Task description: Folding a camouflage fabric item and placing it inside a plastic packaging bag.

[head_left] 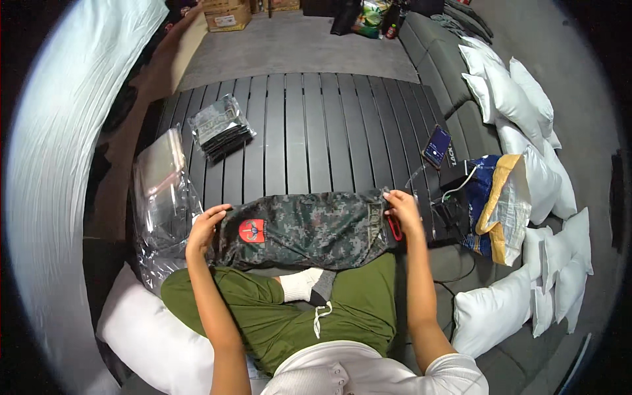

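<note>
A long piece of camouflage cloth point(316, 227), perhaps a cover, is stretched sideways at the near edge of the black slatted table, partly over my lap. It carries a red shield-shaped patch on its left part and a lettered band with a red strip at its right end. My left hand point(209, 222) grips the upper left corner, fingers bent over the edge. My right hand point(403, 209) pinches the upper right corner beside the red strip. Whatever lies inside or under the cloth is hidden.
Clear plastic bags point(161, 178) lie at the table's left edge, near a stack of packaged dark items point(222, 128). On the right are a phone point(437, 145), cables and a blue-and-tan sack point(490, 207). White pillows point(513, 99) pile up along the grey sofa.
</note>
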The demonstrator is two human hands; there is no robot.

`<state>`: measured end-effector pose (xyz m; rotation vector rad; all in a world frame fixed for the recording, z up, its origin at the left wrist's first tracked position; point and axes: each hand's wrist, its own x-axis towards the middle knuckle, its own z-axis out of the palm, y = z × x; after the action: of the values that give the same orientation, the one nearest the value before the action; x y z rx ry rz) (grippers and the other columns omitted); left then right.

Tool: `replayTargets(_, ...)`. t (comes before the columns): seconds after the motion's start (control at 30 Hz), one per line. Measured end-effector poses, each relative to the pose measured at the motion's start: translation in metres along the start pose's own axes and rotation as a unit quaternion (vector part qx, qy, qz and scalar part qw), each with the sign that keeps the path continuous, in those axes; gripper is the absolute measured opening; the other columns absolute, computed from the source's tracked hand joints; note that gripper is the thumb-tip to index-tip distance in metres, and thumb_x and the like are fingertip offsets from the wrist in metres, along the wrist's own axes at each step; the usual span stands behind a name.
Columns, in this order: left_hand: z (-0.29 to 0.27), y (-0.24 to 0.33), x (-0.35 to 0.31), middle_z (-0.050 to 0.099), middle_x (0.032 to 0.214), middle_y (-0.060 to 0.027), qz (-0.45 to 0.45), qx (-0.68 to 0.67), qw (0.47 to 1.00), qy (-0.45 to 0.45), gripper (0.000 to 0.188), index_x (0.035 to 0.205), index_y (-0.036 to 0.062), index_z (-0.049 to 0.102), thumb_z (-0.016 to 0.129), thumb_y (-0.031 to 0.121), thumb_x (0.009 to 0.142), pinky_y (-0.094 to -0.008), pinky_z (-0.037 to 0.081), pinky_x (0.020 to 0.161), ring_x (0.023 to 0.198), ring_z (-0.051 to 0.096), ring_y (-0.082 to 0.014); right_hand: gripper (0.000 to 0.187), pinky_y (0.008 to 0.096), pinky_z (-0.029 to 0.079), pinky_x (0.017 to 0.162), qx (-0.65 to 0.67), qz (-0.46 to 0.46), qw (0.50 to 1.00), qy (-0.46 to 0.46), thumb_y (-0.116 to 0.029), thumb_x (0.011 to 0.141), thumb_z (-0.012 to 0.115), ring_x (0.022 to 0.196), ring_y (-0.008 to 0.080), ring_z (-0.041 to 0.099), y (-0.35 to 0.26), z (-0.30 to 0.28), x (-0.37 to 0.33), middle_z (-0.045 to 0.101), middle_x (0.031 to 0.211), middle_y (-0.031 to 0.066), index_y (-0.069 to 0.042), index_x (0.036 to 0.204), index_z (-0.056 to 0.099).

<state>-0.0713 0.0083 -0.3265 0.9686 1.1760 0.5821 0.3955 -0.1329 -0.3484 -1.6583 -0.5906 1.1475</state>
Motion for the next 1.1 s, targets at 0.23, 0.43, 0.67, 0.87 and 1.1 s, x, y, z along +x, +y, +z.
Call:
replayTargets(0.23, 0.012, -0.002, -0.004, 0.063, 0.087, 0.0005, 0.0, -0.025, 1.0, -0.003, 0.025, 0.107, 0.0029, 0.06, 0.056, 0.012, 0.084, -0.0198, 0.044, 0.063, 0.072, 0.056, -0.0075, 0.015, 0.0192, 0.035, 0.052, -0.035, -0.249, 0.942, 0.22, -0.015, 0.086, 0.057, 0.058, 0.003, 0.042, 0.041, 0.034, -0.019, 0.049, 0.065, -0.0042, 0.0, 0.084, 0.056)
replayTargets(0.43, 0.017, -0.007, -0.004, 0.051, 0.065, 0.0085, -0.037, 0.054, 0.998, 0.01, 0.025, 0.108, 0.0067, 0.061, 0.056, 0.015, 0.085, -0.0164, 0.03, 0.045, 0.05, 0.039, -0.0006, 0.015, 0.028, 0.042, 0.056, -0.22, -0.389, 0.844, 0.296, -0.014, 0.086, 0.056, 0.061, 0.0112, 0.05, 0.041, -0.002, 0.007, 0.057, 0.07, 0.0085, 0.002, 0.087, 0.057)
replayTargets(0.67, 0.033, 0.014, -0.022, 0.05, 0.07, 0.0098, 0.015, 0.01, 0.998, 0.062, 0.023, 0.105, 0.0088, 0.063, 0.06, 0.015, 0.083, -0.0156, 0.028, 0.048, 0.056, 0.04, 0.0008, 0.009, 0.02, 0.038, 0.059, 0.112, -0.081, 0.987, 0.087, -0.014, 0.084, 0.058, 0.062, 0.0046, 0.048, -0.004, -0.031, -0.01, 0.056, 0.071, -0.0038, -0.005, 0.081, 0.059)
replayTargets(0.87, 0.008, 0.034, -0.044, 0.05, 0.068, 0.0092, 0.104, -0.01, 0.984, 0.146, 0.021, 0.101, 0.0044, 0.063, 0.063, 0.009, 0.08, -0.0153, 0.02, 0.042, 0.048, 0.031, 0.0013, 0.008, 0.0194, 0.04, 0.062, 0.177, -0.031, 0.983, -0.028, -0.015, 0.084, 0.061, 0.065, 0.0047, 0.052, -0.041, -0.049, -0.032, 0.057, 0.073, -0.004, -0.008, 0.082, 0.059)
replayTargets(1.1, -0.016, 0.037, -0.063, 0.053, 0.068, 0.008, 0.176, -0.004, 0.969, 0.174, 0.016, 0.098, 0.0052, 0.063, 0.061, 0.009, 0.083, -0.013, 0.027, 0.042, 0.049, 0.036, 0.0015, 0.018, 0.0198, 0.04, 0.051, 0.127, -0.058, 0.99, 0.01, -0.022, 0.087, 0.059, 0.055, 0.0044, 0.05, -0.073, -0.037, -0.051, 0.058, 0.068, -0.0029, -0.006, 0.077, 0.058)
